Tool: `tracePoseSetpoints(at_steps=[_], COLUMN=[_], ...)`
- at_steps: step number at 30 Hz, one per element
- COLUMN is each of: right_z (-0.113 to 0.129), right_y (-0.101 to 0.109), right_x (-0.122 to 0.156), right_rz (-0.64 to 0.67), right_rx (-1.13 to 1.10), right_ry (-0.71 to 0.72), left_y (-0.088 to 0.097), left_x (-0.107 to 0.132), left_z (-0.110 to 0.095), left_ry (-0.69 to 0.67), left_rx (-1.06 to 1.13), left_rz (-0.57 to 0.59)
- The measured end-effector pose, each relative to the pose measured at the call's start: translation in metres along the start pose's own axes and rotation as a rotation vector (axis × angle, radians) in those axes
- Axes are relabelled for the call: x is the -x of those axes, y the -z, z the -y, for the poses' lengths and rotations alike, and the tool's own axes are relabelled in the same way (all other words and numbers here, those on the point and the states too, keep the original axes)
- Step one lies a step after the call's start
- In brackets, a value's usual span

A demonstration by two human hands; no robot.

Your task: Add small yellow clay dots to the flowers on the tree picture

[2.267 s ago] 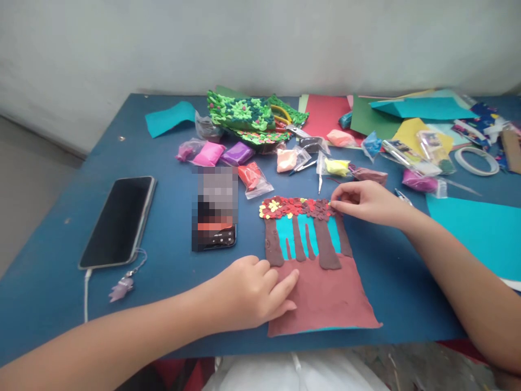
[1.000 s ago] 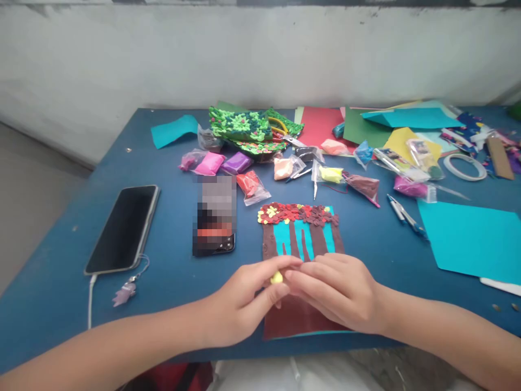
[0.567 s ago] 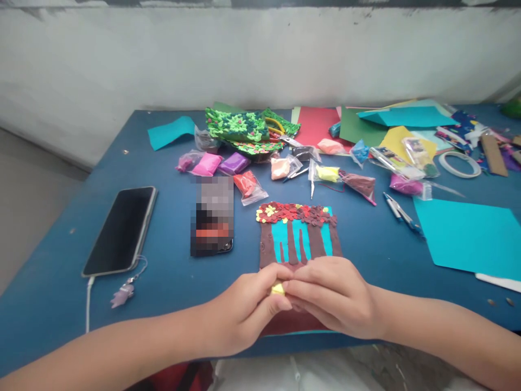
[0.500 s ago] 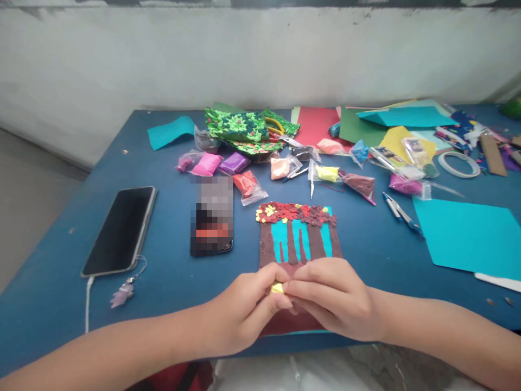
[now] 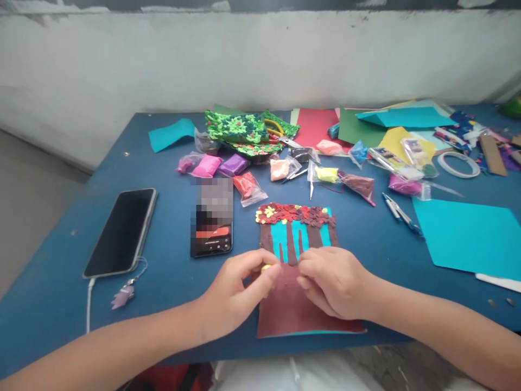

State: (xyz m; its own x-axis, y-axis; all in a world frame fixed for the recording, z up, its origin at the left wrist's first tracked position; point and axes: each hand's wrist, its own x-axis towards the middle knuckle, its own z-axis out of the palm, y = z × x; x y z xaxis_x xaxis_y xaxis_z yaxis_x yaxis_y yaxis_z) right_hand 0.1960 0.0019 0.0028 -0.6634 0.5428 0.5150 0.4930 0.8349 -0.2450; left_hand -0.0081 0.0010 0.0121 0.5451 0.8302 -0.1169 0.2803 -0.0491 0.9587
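A small lump of yellow clay (image 5: 266,267) is pinched between the thumb and forefinger of my left hand (image 5: 240,288). My right hand (image 5: 336,282) is apart from it, fingers curled and thumb against the forefinger; whether a bit of clay is between them is hidden. Both hands are over a clay picture (image 5: 309,309), with brown ground, brown tree trunks and a turquoise backing. Along its far edge runs a band of red, maroon and yellow clay petals (image 5: 295,214).
Bags of coloured clay lie beyond the picture, among them a yellow clay bag (image 5: 326,174) and a red clay bag (image 5: 246,186). Two phones, a black phone (image 5: 122,233) and a lit phone (image 5: 211,239), are at left. Turquoise paper (image 5: 468,236) and a compass (image 5: 402,214) lie right.
My hands were together around the yellow clay and have moved apart, the right one to the right. The clay stays in my left hand; more of the brown ground shows.
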Motion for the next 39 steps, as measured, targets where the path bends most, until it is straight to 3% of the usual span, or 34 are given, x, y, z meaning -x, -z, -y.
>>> tracePoseSetpoints(at_steps=[3, 7, 10, 12, 16, 22, 29, 35, 39], right_z=[-0.009, -0.026, -0.044, -0.056, -0.070, -0.072, -0.077, -0.078, -0.076], right_y=[0.005, 0.017, 0.030, 0.036, 0.042, 0.042, 0.040, 0.039, 0.041], right_x=[0.002, 0.005, 0.006, 0.007, 0.007, 0.005, 0.010, 0.011, 0.008], right_rz=[0.011, -0.054, -0.121, -0.171, -0.234, -0.179, -0.159, -0.166, -0.157], right_rx=[0.118, 0.191, 0.241, 0.324, 0.397, 0.455, 0.363, 0.379, 0.386], right_ry=[0.025, 0.005, -0.079, -0.181, -0.340, -0.218, -0.365, -0.377, -0.352], left_y=[0.002, 0.002, 0.002, 0.002, 0.003, 0.003, 0.004, 0.003, 0.001], left_x=[0.000, -0.002, -0.004, -0.005, -0.004, -0.005, -0.005, -0.006, -0.005], left_z=[0.005, 0.014, 0.018, 0.019, 0.020, 0.022, 0.024, 0.022, 0.023], left_ry=[-0.117, -0.508, -0.732, -0.787, -0.803, -0.822, -0.839, -0.848, -0.769], left_rx=[-0.114, -0.494, -0.841, -0.944, -0.963, -0.994, -1.014, -1.023, -0.854], left_rz=[-0.001, 0.023, -0.012, 0.004, 0.034, 0.020, 0.015, 0.023, -0.018])
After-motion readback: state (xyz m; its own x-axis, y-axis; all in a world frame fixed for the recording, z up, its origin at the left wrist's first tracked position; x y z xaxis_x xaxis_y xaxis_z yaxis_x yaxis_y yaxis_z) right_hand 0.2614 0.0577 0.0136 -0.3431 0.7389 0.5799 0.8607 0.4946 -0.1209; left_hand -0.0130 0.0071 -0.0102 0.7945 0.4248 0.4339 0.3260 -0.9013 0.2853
